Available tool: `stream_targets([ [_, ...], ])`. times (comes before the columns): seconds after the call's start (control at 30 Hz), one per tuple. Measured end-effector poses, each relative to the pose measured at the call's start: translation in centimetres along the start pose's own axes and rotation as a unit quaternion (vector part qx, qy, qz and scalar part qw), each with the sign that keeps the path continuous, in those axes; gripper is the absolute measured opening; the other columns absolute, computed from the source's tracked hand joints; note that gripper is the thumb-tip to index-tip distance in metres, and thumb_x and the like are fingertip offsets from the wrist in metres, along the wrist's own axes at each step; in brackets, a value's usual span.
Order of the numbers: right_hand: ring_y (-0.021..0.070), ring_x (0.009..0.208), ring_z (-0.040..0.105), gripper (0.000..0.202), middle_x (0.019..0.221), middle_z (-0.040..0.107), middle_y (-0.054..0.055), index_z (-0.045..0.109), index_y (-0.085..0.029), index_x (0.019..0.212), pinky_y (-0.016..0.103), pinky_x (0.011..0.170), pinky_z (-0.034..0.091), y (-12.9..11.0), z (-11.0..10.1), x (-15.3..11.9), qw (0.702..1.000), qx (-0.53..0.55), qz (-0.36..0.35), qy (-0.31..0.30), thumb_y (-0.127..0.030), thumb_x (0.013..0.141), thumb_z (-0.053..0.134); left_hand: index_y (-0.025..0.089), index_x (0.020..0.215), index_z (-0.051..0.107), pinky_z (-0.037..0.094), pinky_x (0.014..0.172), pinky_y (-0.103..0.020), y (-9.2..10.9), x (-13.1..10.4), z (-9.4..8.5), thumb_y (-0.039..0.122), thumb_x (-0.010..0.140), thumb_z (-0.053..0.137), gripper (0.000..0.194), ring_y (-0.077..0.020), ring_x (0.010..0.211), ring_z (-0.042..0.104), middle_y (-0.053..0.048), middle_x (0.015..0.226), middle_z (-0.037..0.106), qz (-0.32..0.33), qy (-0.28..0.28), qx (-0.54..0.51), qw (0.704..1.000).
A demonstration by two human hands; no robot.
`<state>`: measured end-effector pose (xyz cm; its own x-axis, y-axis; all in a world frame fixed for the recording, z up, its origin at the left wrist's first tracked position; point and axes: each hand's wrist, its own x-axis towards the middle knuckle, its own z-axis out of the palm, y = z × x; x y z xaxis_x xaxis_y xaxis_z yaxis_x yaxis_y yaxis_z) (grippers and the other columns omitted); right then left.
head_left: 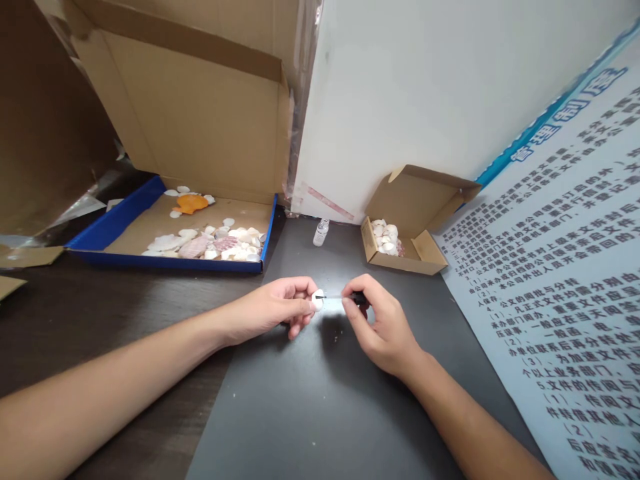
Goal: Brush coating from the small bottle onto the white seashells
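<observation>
My left hand (293, 305) pinches a small white shell (318, 303) between thumb and fingers above the dark mat. Opposite it, my right hand (375, 320) grips the black cap of a small brush (333, 297) with a thin pale stem. The dark brush tip lies over the face of the shell and seems to touch it. Behind the hands a small clear bottle with a white label (321, 233) stands without a cap.
Many shells and an orange piece (191, 203) lie in a blue-edged cardboard box (170, 261) at the back left. At the back right, a small open carton (420, 265) holds white shells (386, 237). A printed sheet (550, 267) slants along the right side; a white panel (400, 87) rises behind.
</observation>
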<state>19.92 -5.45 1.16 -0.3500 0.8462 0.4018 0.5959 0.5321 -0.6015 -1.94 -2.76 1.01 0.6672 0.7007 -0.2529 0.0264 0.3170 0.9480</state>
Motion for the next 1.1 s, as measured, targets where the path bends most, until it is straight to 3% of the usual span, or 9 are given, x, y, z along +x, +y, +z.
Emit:
stream_targets([
  [0.17,0.0133,0.065,0.049,0.007,0.081,0.054,0.0,0.05,-0.021,0.09,0.026,0.062,0.04,-0.06,-0.03,0.06,1.0,-0.011,0.023,0.012,-0.015,0.092,0.049,0.018,0.082,0.049,0.037,0.055,-0.022,0.17,-0.07,0.11,0.025,0.085,0.057,0.011,-0.0072,0.052,0.047,0.006,0.061,0.052,0.002,0.007,0.004,1.0],
  [0.3,0.0133,0.065,0.05,0.007,0.081,0.055,0.0,0.051,-0.021,0.09,0.025,0.061,0.04,-0.09,0.03,0.07,1.0,-0.008,0.011,-0.019,-0.014,0.091,0.049,0.018,0.083,0.048,0.037,0.055,-0.022,0.21,-0.02,0.17,0.027,0.085,0.058,0.013,-0.0069,0.052,0.046,0.006,0.061,0.051,0.002,0.007,0.004,1.0],
  [0.4,0.0135,0.064,0.05,0.007,0.078,0.054,0.0,0.05,-0.021,0.089,0.026,0.06,0.04,-0.09,-0.02,0.07,0.999,-0.032,0.03,0.008,-0.014,0.09,0.049,0.018,0.083,0.049,0.037,0.055,-0.022,0.18,-0.03,0.17,0.027,0.084,0.059,0.013,-0.0066,0.052,0.046,0.006,0.062,0.052,-0.001,0.013,0.008,1.0],
  [0.57,0.0135,0.064,0.05,0.006,0.078,0.054,0.0,0.05,-0.021,0.089,0.025,0.061,0.041,-0.35,-0.13,0.01,1.0,-0.003,-0.005,-0.006,-0.016,0.091,0.048,0.019,0.084,0.048,0.036,0.055,-0.022,0.23,-0.11,0.17,0.029,0.083,0.06,0.016,-0.0072,0.051,0.045,0.007,0.062,0.051,-0.001,0.013,0.002,1.0],
  [0.73,0.0133,0.06,0.05,0.004,0.073,0.056,-0.001,0.052,-0.021,0.089,0.025,0.058,0.041,-0.15,-0.12,0.07,0.999,-0.021,0.033,0.011,-0.019,0.091,0.05,0.019,0.086,0.048,0.036,0.056,-0.023,0.13,-0.06,0.1,0.031,0.086,0.058,0.016,-0.0076,0.052,0.045,0.007,0.06,0.05,0.005,0.01,0.027,1.0],
  [0.93,0.0118,0.053,0.047,0.005,0.064,0.054,-0.003,0.053,-0.022,0.082,0.023,0.052,0.04,-0.78,-0.04,-0.08,0.999,0.028,-0.001,0.016,-0.018,0.085,0.056,0.02,0.089,0.047,0.035,0.057,-0.023,-0.29,0.13,0.02,0.034,0.09,0.054,0.016,-0.0083,0.051,0.044,0.008,0.058,0.049,0.023,0.005,0.066,0.998],
  [1.1,0.0113,0.052,0.046,0.006,0.061,0.051,-0.004,0.053,-0.021,0.079,0.022,0.05,0.038,-0.7,0.12,0.06,0.998,0.04,0.047,-0.004,-0.02,0.084,0.056,0.021,0.09,0.049,0.035,0.057,-0.023,-0.43,0.08,0.06,0.035,0.09,0.054,0.015,-0.008,0.052,0.043,0.008,0.061,0.048,0.036,0.0,0.072,0.997],
])
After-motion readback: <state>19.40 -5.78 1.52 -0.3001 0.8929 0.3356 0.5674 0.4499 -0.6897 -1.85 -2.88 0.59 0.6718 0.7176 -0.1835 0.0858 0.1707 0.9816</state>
